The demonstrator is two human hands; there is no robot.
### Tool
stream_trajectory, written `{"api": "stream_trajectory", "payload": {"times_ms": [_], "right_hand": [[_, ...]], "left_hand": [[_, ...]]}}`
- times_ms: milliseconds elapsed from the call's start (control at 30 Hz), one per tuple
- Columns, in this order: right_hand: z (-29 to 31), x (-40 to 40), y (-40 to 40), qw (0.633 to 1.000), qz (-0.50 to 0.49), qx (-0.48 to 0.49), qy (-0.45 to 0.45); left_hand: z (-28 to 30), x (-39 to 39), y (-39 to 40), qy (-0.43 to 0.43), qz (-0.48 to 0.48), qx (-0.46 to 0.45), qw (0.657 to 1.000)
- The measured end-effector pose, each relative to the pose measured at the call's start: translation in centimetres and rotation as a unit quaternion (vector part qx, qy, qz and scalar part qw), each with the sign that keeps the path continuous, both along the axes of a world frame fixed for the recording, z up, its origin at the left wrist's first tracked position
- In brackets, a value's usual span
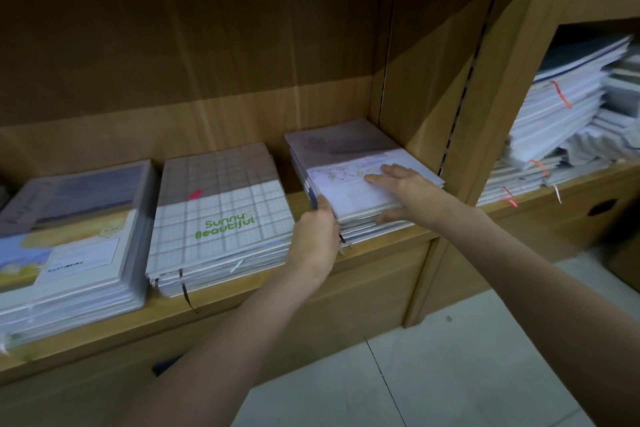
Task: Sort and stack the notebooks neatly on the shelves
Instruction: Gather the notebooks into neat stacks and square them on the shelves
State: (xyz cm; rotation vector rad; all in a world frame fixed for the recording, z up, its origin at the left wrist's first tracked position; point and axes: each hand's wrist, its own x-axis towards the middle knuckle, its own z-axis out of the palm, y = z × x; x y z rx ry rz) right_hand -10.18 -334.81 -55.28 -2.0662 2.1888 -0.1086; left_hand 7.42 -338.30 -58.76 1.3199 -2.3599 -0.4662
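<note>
Three stacks of notebooks lie on a wooden shelf (381, 243). The right stack (346, 156) has a pale lilac cover on top. My left hand (320, 229) holds this stack at its front left corner, thumb on top. My right hand (403, 189) lies flat on the top cover with straight fingers, the thumb at the front edge. The middle stack (221, 211) shows a checked cover with green "Sunny Beautiful" lettering. The left stack (72, 246) has a grey and blue cover.
A wooden upright (485, 107) bounds the compartment just right of the held stack. Beyond it, the neighbouring shelf holds a tall, untidy pile of white notebooks (561, 107) with orange ribbons. Pale floor tiles (433, 374) lie below.
</note>
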Motion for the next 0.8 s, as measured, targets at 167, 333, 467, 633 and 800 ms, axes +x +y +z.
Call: {"api": "stream_trajectory", "payload": {"times_ms": [167, 333, 467, 633, 800], "right_hand": [[0.2, -0.1, -0.8, 1.0, 0.001, 0.017, 0.007], [1.0, -1.0, -2.2, 0.997, 0.02, 0.07, -0.01], [2.2, -1.1, -4.0, 0.988, 0.016, 0.155, 0.024], [2.1, -1.1, -4.8, 0.981, -0.02, 0.18, 0.061], [0.3, -2.4, -1.6, 0.997, -0.038, 0.057, -0.028]], "left_hand": [[0.0, 0.3, 0.0, -0.014, -0.004, -0.011, 1.0], [1.2, 0.7, -0.3, 0.012, -0.013, 0.053, 0.998], [3.5, 0.4, -1.7, -0.003, -0.037, 0.105, 0.994], [3.1, 0.1, -1.6, -0.019, -0.023, 0.113, 0.993], [2.8, 0.1, -1.8, -0.024, -0.047, 0.118, 0.992]]}}
